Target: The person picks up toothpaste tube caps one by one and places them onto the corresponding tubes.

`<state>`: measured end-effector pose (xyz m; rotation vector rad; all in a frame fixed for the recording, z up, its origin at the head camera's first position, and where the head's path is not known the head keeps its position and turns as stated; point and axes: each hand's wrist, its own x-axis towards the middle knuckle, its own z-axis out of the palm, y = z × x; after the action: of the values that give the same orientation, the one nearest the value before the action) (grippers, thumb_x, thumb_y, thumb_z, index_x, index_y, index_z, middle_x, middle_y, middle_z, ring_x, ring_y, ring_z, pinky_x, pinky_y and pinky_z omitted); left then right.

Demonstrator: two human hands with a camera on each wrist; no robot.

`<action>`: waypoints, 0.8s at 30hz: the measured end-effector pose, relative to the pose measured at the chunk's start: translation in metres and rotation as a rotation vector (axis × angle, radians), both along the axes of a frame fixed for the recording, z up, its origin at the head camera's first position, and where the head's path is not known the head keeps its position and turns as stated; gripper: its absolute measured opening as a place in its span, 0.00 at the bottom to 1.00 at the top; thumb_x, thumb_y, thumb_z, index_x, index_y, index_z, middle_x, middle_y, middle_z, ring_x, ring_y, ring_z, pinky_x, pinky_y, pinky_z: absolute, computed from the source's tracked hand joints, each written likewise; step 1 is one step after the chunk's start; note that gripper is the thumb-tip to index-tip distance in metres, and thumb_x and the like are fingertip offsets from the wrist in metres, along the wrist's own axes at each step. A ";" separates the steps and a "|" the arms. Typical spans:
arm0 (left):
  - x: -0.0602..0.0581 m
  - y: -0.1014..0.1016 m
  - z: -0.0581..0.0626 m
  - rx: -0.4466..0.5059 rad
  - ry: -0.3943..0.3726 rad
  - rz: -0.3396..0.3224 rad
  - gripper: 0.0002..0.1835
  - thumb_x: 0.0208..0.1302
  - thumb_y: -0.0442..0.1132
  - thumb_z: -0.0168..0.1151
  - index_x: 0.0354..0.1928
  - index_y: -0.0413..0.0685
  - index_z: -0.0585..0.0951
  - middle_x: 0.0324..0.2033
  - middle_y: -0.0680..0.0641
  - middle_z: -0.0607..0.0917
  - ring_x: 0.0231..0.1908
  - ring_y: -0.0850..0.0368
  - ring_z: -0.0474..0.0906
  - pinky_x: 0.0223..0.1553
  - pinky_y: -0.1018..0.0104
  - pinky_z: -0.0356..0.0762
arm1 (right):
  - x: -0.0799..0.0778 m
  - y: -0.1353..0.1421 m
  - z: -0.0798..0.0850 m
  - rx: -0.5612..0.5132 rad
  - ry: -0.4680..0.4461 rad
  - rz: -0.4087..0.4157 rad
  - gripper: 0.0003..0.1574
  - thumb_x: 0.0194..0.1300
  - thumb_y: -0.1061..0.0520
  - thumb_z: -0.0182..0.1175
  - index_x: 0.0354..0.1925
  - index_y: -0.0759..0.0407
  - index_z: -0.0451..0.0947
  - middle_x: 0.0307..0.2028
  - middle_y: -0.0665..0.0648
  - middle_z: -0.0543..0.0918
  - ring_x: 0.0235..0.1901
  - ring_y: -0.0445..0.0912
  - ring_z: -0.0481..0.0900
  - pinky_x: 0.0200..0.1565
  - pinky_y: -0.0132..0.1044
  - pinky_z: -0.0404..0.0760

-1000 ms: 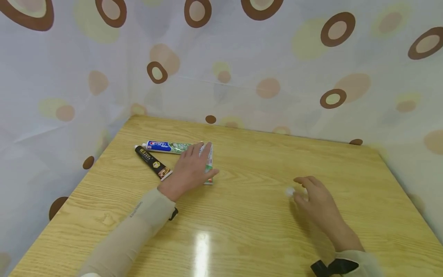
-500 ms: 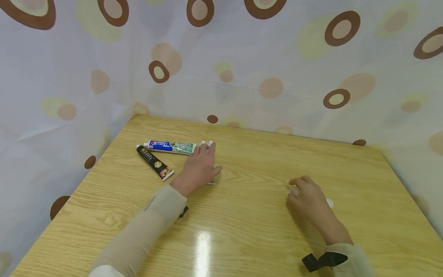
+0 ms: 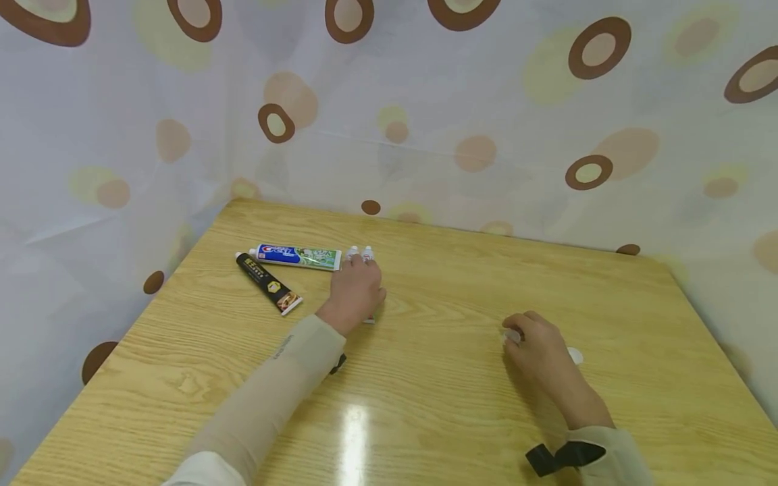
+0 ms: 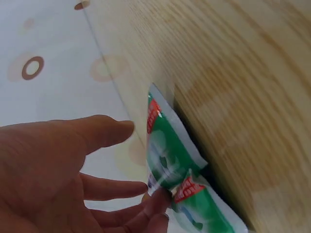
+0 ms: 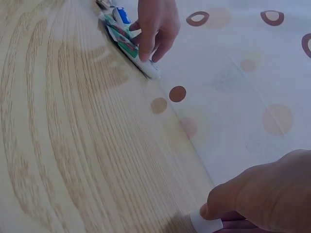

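1. Green tubes (image 4: pixel 167 146), two side by side, lay on the desk (image 3: pixel 437 391) under my left hand (image 3: pixel 355 289).
2. That hand touched them loosely, thumb apart.
3. My right hand (image 3: pixel 542 347) pinched a small white thing (image 5: pixel 204 223).

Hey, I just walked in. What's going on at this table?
A person is handling small things with two bare hands at a wooden table. Their left hand reaches over and touches two green-and-white tubes lying side by side. Their right hand pinches a small white piece, and a round white piece shows beside that hand, partly hidden by it. Farther left, a black tube and a blue-and-green tube lie on the table, with neither hand on them.
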<state>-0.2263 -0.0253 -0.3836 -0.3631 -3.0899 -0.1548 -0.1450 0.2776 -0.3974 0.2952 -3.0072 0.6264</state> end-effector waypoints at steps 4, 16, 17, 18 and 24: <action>-0.003 0.005 -0.001 -0.031 -0.013 0.043 0.29 0.66 0.50 0.65 0.56 0.29 0.76 0.43 0.34 0.81 0.39 0.44 0.83 0.38 0.51 0.85 | -0.002 -0.001 0.000 0.000 -0.004 -0.006 0.15 0.63 0.66 0.61 0.49 0.71 0.79 0.43 0.68 0.81 0.39 0.57 0.82 0.40 0.49 0.84; -0.004 0.015 -0.006 -0.093 0.032 0.064 0.32 0.68 0.43 0.61 0.66 0.27 0.68 0.44 0.33 0.84 0.34 0.46 0.86 0.32 0.56 0.86 | -0.001 -0.002 -0.004 -0.001 0.031 -0.013 0.15 0.64 0.66 0.59 0.48 0.72 0.80 0.44 0.69 0.81 0.42 0.61 0.82 0.43 0.53 0.83; -0.003 0.015 -0.007 -0.095 0.040 0.058 0.31 0.68 0.42 0.61 0.66 0.27 0.69 0.44 0.32 0.84 0.35 0.46 0.86 0.32 0.57 0.86 | -0.001 -0.002 -0.003 -0.002 0.034 -0.014 0.15 0.64 0.66 0.59 0.49 0.72 0.80 0.44 0.69 0.81 0.42 0.62 0.82 0.43 0.54 0.83; -0.003 0.016 -0.007 -0.091 0.046 0.054 0.29 0.68 0.41 0.61 0.64 0.27 0.70 0.44 0.32 0.84 0.35 0.46 0.87 0.32 0.57 0.86 | -0.001 -0.003 -0.003 -0.001 0.037 -0.016 0.15 0.65 0.65 0.58 0.49 0.72 0.80 0.45 0.69 0.81 0.43 0.62 0.82 0.44 0.54 0.83; -0.001 0.016 -0.009 -0.038 0.067 0.024 0.24 0.66 0.40 0.64 0.57 0.28 0.75 0.38 0.35 0.85 0.32 0.47 0.86 0.29 0.59 0.85 | 0.002 -0.003 -0.001 -0.011 0.080 -0.022 0.15 0.65 0.65 0.59 0.49 0.70 0.80 0.46 0.68 0.81 0.44 0.63 0.82 0.46 0.56 0.82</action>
<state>-0.2268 -0.0091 -0.3927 -0.3245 -3.0332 -0.0820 -0.1431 0.2747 -0.3983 0.2789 -2.9258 0.6144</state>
